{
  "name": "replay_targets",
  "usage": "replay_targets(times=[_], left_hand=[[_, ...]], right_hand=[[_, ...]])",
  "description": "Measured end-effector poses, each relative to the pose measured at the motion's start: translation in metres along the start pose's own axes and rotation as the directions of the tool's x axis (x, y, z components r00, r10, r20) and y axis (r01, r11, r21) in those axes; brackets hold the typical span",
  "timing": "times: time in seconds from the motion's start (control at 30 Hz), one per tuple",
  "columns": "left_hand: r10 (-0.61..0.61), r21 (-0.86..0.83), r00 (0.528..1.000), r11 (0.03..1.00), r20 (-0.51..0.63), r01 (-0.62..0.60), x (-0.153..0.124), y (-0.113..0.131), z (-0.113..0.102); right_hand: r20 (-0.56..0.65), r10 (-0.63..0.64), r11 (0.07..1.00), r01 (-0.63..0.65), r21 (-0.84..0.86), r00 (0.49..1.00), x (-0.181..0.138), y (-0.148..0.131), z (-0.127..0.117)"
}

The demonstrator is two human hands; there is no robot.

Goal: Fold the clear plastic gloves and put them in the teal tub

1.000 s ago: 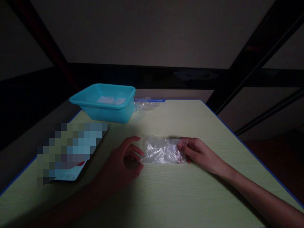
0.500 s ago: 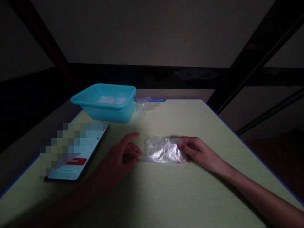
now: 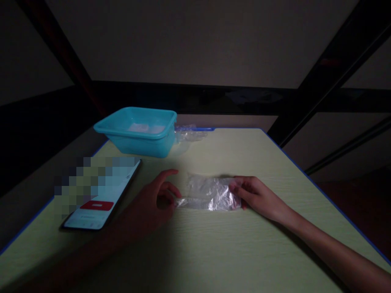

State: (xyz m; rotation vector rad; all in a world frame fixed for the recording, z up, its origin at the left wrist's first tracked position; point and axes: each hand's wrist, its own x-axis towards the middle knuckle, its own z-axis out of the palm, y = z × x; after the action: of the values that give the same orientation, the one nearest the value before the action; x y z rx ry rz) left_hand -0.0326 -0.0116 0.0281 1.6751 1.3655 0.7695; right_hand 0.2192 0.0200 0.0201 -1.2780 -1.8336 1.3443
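Holding a plastic bag (image 3: 214, 194) on the table (image 3: 244, 252) between the left hand (image 3: 155, 197) at its left end and the right hand (image 3: 253, 194) at its right end, with a phone (image 3: 105, 197) lying to the left of the left hand, near the table's left edge. Facing a tub (image 3: 139, 145) standing behind the phone at the far left of the table, flat pieces (image 3: 139, 127) lying in it, with plastic film (image 3: 194, 135) lying just right of the tub near the far edge, and a wall (image 3: 195, 44) rising behind the table.
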Motion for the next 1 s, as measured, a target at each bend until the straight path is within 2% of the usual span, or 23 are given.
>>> replay_targets(times=[0.33,0.73,1.0], left_hand=[[-0.098,-0.005,0.992,0.995,0.077,0.099,0.004,-0.002,0.001],[-0.137,0.111,0.984,0.986,0.116,0.124,0.005,0.0,-0.008],[-0.165,0.07,0.975,0.985,0.149,0.156,0.007,-0.006,-0.012]], right_hand=[[-0.005,0.004,1.0,-0.004,0.002,1.0,-0.001,0.0,0.0],[-0.01,0.019,1.0,-0.019,0.013,1.0,-0.002,-0.001,0.0],[0.018,0.122,0.975,-0.123,0.187,0.992,0.001,-0.006,0.0]])
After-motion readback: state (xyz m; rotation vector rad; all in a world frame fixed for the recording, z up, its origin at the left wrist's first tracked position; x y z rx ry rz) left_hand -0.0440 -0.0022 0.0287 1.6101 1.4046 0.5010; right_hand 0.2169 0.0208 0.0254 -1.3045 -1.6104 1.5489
